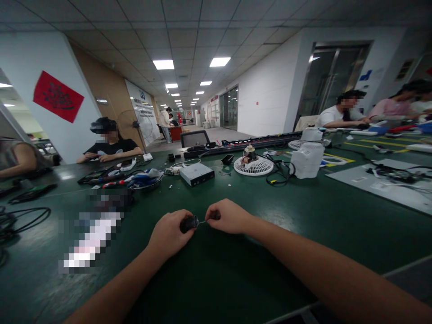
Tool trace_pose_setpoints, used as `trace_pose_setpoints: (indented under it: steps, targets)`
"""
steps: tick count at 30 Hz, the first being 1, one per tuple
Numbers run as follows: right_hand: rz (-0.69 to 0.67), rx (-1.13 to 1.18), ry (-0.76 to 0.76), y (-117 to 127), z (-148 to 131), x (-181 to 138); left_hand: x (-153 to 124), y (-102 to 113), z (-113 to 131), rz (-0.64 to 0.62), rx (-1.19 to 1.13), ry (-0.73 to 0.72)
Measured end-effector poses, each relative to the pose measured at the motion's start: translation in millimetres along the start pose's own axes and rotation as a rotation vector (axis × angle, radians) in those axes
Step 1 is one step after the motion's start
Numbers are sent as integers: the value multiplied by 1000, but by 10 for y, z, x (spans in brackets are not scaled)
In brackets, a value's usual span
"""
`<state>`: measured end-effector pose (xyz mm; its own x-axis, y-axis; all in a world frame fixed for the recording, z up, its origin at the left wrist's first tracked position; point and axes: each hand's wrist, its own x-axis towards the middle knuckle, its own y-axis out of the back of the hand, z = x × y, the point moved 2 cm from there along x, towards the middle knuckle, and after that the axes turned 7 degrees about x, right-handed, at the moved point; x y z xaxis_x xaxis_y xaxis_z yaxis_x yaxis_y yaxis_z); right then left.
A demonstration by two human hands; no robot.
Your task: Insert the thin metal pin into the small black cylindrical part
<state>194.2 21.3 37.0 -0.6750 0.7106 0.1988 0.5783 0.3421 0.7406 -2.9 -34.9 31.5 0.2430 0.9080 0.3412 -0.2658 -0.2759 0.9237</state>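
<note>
My left hand (168, 234) is closed around a short black cylinder (189, 223), whose open-looking round end faces right. Just across from it, my right hand (229, 217) pinches a thin metal rod (201, 222) with curled fingers. The rod's left tip meets or enters the end of the cylinder; I cannot tell which. Both hands are low over the green tabletop (216, 279). Most of what lies inside my right fingers is hidden.
Beyond my hands lie a silver disc drive (196, 174), a white round fan grille with a motor (253, 165), a small black box (227, 159) and a white plastic housing (307, 159). Cables and tools crowd the left. A grey panel (388, 184) is at right. People sit around the table.
</note>
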Motion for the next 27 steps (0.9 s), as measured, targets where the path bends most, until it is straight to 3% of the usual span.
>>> trace_pose_setpoints:
  steps: [3,7,12,16,21,27]
  targets:
    - [-16,69,25,-1,-21,-5,-3,6,3,4,-16,-13]
    - [105,-25,-14,27,-19,-6,-1,-5,0,16,-17,-33]
    - [-25,-15,21,7,-44,-9,-9,-16,11,13,-17,-59]
    - [57,-140,-32,29,-64,-10,-13,-11,9,9,4,-65]
    - [-35,-175,-1,26,-91,-33,-6,-23,4,-4,18,-58]
    - [108,-315,-133,95,-81,-27,3,-12,-5,22,12,-46]
